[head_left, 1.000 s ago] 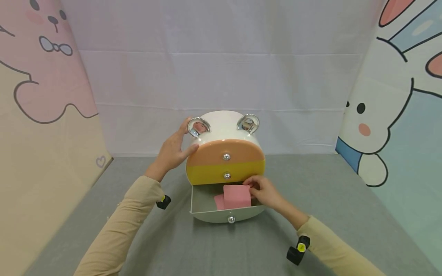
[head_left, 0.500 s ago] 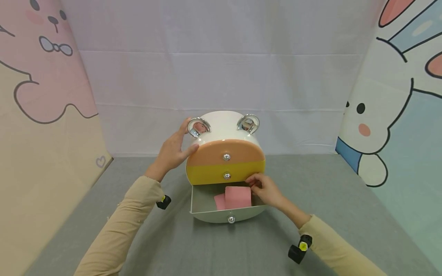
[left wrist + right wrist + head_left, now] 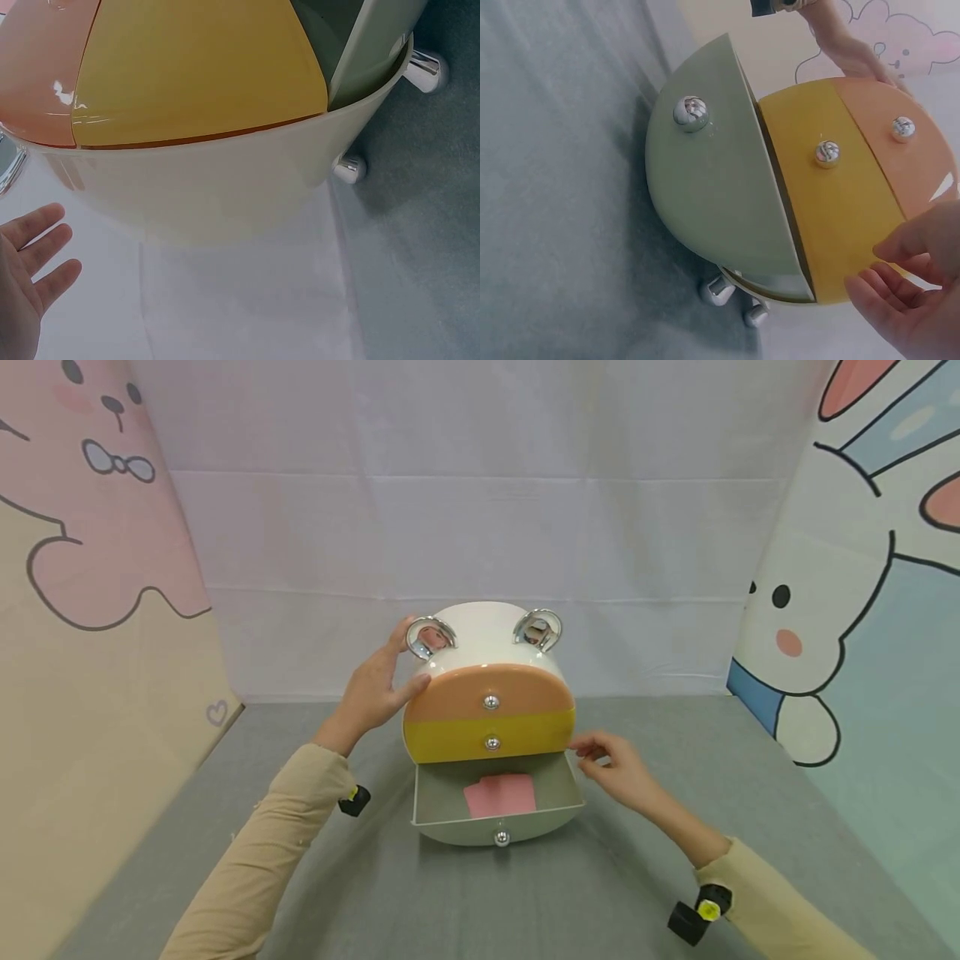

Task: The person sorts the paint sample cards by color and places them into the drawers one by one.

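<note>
A small rounded drawer cabinet (image 3: 491, 631) with chrome ears stands on the grey table. Its orange drawer (image 3: 450, 693) and yellow drawer (image 3: 450, 743) are closed, while the green bottom drawer (image 3: 457, 833) is pulled out. Inside that drawer lie pink square pieces (image 3: 510, 793), overlapping, perhaps paper notes. My left hand (image 3: 375, 689) rests on the cabinet's upper left side, fingers spread behind the ear and thumb along the front edge. Just right of the drawer, my right hand (image 3: 615, 768) hovers with loosely bent fingers and nothing in them; the right wrist view shows it near the yellow front.
Chrome knobs (image 3: 502, 837) stick out from the drawer fronts, and chrome feet (image 3: 718, 290) hold the cabinet up. Grey cloth (image 3: 315, 877) covers the table. A white curtain (image 3: 480, 527) hangs behind, with cartoon-printed panels (image 3: 885, 710) at both sides.
My right hand has let go of the pink piece and moved right, out of the drawer. The piece now lies flatter in the drawer. My left hand stays on the cabinet.
</note>
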### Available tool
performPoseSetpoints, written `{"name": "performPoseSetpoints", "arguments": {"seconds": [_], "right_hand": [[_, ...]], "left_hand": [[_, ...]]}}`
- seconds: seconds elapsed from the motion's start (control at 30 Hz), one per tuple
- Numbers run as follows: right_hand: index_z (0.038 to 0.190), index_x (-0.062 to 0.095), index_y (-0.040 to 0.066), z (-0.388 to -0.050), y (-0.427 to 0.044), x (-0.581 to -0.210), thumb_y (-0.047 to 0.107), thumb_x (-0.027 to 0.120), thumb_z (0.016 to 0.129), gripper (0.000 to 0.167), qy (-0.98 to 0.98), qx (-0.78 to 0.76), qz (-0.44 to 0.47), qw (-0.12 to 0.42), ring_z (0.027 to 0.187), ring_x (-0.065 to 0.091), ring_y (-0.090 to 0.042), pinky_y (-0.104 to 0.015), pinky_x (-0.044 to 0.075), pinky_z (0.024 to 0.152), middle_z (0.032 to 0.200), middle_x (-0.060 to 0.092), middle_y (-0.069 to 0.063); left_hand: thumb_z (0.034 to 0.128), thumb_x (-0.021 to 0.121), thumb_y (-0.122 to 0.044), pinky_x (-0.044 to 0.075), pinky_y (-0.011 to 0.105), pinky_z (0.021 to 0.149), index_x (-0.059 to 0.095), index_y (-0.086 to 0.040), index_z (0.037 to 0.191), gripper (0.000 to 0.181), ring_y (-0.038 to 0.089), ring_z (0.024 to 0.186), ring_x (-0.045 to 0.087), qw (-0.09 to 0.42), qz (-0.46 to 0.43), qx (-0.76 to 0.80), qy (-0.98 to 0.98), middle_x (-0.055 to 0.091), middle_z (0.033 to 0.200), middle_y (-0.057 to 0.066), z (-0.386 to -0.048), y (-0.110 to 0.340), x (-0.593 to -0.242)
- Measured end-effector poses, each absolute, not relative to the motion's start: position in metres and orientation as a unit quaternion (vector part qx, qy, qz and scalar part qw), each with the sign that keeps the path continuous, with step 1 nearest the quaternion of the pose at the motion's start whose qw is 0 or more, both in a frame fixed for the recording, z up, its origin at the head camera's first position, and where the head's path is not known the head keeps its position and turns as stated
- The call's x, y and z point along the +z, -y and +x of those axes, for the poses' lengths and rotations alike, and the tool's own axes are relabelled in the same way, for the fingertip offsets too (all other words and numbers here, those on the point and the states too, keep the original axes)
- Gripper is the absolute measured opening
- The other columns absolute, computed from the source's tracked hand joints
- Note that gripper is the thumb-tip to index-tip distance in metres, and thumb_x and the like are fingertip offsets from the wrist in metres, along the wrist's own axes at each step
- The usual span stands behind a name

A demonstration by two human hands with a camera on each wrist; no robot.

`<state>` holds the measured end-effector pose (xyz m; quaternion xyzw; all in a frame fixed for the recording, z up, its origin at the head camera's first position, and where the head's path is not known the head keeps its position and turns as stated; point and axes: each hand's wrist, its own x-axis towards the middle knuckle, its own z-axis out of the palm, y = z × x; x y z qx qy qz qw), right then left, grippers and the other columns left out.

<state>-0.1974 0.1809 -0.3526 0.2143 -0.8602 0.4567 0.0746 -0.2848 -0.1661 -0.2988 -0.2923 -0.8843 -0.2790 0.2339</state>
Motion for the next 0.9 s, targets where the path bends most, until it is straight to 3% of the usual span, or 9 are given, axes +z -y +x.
{"name": "performPoseSetpoints", "arguments": {"seconds": [0.23, 0.4, 0.63, 0.9], "right_hand": [[0.096, 0.061, 0.001, -0.166, -0.191, -0.361, 0.004, 0.065, 0.081, 0.016, 0.873, 0.443, 0.188, 0.076, 0.073, 0.057, -0.009, -0.025, 0.050, 0.061, 0.085, 0.062, -0.005], [0.093, 0.059, 0.001, -0.141, -0.171, -0.377, 0.012, 0.072, 0.076, 0.024, 0.861, 0.488, 0.129, 0.056, 0.072, 0.057, -0.007, -0.024, 0.050, 0.061, 0.086, 0.061, -0.007], [0.091, 0.059, 0.000, -0.125, -0.129, -0.407, 0.005, 0.072, 0.075, 0.022, 0.823, 0.564, 0.048, 0.044, 0.068, 0.057, -0.010, -0.023, 0.048, 0.058, 0.084, 0.060, -0.008], [0.104, 0.050, -0.008, -0.117, -0.083, -0.426, 0.003, 0.062, 0.082, 0.027, 0.741, 0.671, -0.027, -0.008, 0.068, 0.053, -0.008, -0.024, 0.050, 0.056, 0.088, 0.054, -0.009]], "left_hand": [[0.0863, 0.049, -0.052, 0.037, 0.052, 0.093, 0.009, -0.022, 0.147, 0.078, 0.032, 0.118, 0.046, 0.234, -0.292, -0.280, 0.884, 0.050, 0.128, 0.019, -0.285, 0.166, -0.300], [0.0864, 0.047, -0.054, 0.037, 0.053, 0.092, 0.009, -0.023, 0.147, 0.078, 0.033, 0.118, 0.045, 0.235, -0.293, -0.278, 0.884, 0.049, 0.129, 0.020, -0.286, 0.167, -0.300], [0.0865, 0.046, -0.055, 0.037, 0.053, 0.093, 0.009, -0.023, 0.147, 0.078, 0.033, 0.119, 0.045, 0.234, -0.292, -0.278, 0.885, 0.048, 0.130, 0.019, -0.285, 0.168, -0.300], [0.0865, 0.050, -0.052, 0.035, 0.053, 0.095, 0.009, -0.023, 0.147, 0.079, 0.032, 0.121, 0.044, 0.229, -0.293, -0.285, 0.884, 0.047, 0.131, 0.018, -0.284, 0.167, -0.299]]}}
